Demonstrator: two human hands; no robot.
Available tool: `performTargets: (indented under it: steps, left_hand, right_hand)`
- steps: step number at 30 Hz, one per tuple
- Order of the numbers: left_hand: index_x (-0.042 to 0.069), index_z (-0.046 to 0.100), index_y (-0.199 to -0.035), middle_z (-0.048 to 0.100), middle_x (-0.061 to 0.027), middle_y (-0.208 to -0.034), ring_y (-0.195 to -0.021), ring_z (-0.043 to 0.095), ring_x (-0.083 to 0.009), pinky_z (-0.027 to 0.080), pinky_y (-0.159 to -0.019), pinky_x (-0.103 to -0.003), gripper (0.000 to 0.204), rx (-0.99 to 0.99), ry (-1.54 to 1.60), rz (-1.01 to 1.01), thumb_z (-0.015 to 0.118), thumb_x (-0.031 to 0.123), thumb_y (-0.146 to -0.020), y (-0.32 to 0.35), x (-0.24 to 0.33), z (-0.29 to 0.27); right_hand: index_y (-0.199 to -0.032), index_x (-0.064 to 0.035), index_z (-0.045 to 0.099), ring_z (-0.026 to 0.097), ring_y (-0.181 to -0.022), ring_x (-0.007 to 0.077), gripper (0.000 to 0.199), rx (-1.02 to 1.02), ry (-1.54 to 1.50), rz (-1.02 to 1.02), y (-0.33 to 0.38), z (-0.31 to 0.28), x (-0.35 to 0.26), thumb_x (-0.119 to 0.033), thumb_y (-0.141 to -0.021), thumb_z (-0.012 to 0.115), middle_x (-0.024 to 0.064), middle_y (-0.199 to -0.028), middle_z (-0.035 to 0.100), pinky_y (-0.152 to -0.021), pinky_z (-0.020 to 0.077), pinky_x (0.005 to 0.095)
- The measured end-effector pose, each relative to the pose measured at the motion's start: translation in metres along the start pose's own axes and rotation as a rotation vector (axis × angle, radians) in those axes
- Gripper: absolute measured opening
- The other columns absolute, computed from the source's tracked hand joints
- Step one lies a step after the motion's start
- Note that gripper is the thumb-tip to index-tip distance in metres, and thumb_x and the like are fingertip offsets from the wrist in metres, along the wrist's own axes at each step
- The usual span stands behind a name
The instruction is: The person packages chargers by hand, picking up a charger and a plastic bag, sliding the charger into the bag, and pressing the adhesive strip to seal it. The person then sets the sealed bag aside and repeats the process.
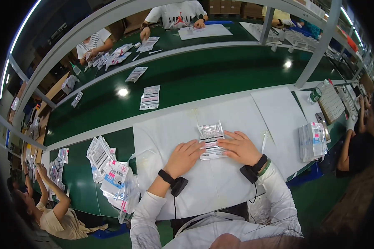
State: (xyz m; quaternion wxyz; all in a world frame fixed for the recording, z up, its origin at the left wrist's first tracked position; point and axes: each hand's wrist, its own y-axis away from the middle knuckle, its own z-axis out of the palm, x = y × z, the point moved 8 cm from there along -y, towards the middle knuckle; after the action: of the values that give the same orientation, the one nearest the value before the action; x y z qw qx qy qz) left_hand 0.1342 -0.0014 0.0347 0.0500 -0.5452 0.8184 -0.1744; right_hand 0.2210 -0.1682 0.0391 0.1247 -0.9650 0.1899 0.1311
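Note:
A small clear plastic packet [211, 140] with a printed white card lies flat on the white-covered bench in front of me, its crinkled end pointing away. My left hand [187, 157] rests at the packet's left edge, fingers stretched out and fingertips touching it. From the other side, my right hand [239, 147] lies with spread fingers over the packet's right edge. Neither hand is closed round it. To the left sits a loose pile of similar packets [116, 176], some with blue and pink print. A neater stack of packets [312, 142] stands at the right.
Beyond a metal rail, a green belt [183, 74] carries spaced packets [150, 97]. Uprights [313, 58] rise from the rail. A plastic bottle [318, 91] and a pale tray [332, 103] are at the far right. Co-workers [176, 16] sit across and on both sides.

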Motion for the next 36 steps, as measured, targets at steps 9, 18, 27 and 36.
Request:
performTargets:
  steps: [9, 18, 27, 36]
  left_hand:
    - [0.024, 0.059, -0.132, 0.046, 0.0082, -0.149, -0.138, 0.040, -0.0246, 0.032, -0.112, -0.044, 0.043, -0.040, -0.001, -0.029, 0.063, 0.022, -0.089, 0.004, -0.007, 0.002]
    - [0.038, 0.057, -0.135, 0.039, 0.0080, -0.155, -0.145, 0.029, -0.0297, 0.019, -0.118, -0.053, 0.041, -0.193, 0.105, -0.067, 0.055, 0.032, -0.094, 0.011, -0.012, 0.005]
    - [0.036, 0.064, -0.127, 0.044, 0.0098, -0.151, -0.144, 0.031, -0.0297, 0.017, -0.117, -0.053, 0.032, -0.109, 0.252, -0.170, 0.054, 0.036, -0.097, 0.009, -0.017, 0.017]
    - [0.024, 0.068, -0.105, 0.057, 0.0117, -0.134, -0.136, 0.042, -0.0241, 0.025, -0.112, -0.050, 0.019, 0.077, 0.276, -0.344, 0.069, 0.028, -0.086, 0.009, -0.023, 0.020]
  right_hand:
    - [-0.131, -0.0246, 0.064, 0.037, -0.142, 0.0230, 0.035, -0.010, -0.035, 0.077, 0.000, -0.004, 0.006, -0.034, -0.099, 0.052, -0.0049, -0.136, 0.060, -0.115, 0.0245, 0.0493]
    - [-0.115, -0.0199, 0.070, 0.054, -0.124, 0.0249, 0.026, 0.140, -0.245, 0.192, -0.002, -0.002, 0.032, -0.030, -0.093, 0.062, -0.0023, -0.116, 0.070, -0.104, 0.0369, 0.0465]
    - [-0.089, -0.0115, 0.065, 0.062, -0.081, 0.0269, 0.015, 0.132, -0.110, 0.045, -0.035, 0.019, -0.059, -0.019, -0.079, 0.073, 0.0051, -0.085, 0.064, -0.072, 0.0500, 0.0391]
    - [-0.088, -0.0100, 0.064, 0.063, -0.077, 0.0269, 0.014, 0.222, -0.072, 0.052, -0.033, 0.029, -0.066, -0.017, -0.079, 0.074, 0.0064, -0.083, 0.062, -0.069, 0.0500, 0.0395]
